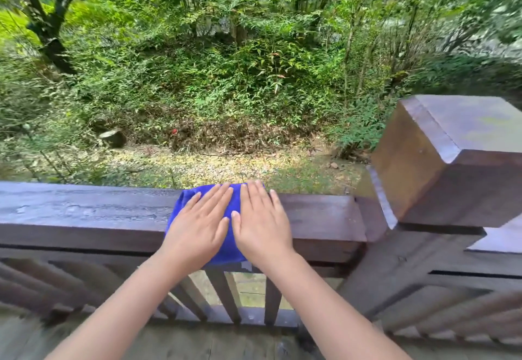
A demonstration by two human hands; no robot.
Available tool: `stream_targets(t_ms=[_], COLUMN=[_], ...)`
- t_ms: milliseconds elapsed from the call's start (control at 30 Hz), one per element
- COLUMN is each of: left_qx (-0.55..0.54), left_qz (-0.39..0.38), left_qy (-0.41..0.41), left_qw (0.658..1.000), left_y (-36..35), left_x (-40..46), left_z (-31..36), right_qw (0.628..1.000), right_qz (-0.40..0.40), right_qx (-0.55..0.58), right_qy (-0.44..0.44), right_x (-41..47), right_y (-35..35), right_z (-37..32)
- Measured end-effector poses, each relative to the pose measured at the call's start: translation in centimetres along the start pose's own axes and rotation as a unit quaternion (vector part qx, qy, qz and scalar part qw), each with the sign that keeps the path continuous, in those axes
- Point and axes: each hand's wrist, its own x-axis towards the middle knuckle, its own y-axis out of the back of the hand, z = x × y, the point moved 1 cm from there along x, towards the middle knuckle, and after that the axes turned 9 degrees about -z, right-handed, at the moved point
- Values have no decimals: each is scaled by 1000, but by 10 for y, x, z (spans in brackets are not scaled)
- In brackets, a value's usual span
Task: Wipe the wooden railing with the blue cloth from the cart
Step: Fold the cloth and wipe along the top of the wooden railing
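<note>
A blue cloth (230, 249) lies draped over the top of the dark wooden railing (84, 212), hanging a little down its near face. My left hand (197, 224) rests flat on the cloth's left half, fingers spread and pointing away from me. Beside it, thumbs nearly touching, my right hand (261, 221) presses flat on the right half. Neither hand curls around the cloth; both palms lie on top of it. Most of the cloth is hidden under the hands. The rail's surface looks wet or glossy to the left.
A thick square wooden post (446, 162) rises at the right end of the rail, close to my right hand. Vertical balusters (223, 294) run below the rail. Beyond it a leafy slope with bushes and trees drops away. No cart shows.
</note>
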Motion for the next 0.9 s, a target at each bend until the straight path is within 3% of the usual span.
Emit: stream_targets(t_ms=[200,367,433,733,900], left_qx=[-21,-23,-16,13,7], left_qz=[-10,-4,14,28,19], left_qy=[20,71,96,47,39], left_qw=[1000,997,995,998,999], left_y=[-5,-15,-18,-12,-6], left_x=[-5,21,24,22,16], left_z=[48,93,98,62,27], right_qw=[999,994,993,993,995], right_qz=[-5,24,26,43,6], right_qx=[-40,80,65,-12,-29], right_qy=[7,-66,-97,-108,-99], right_x=[-41,-52,-50,-42,-24], right_y=[1,24,28,14,8], right_z=[33,90,104,95,67])
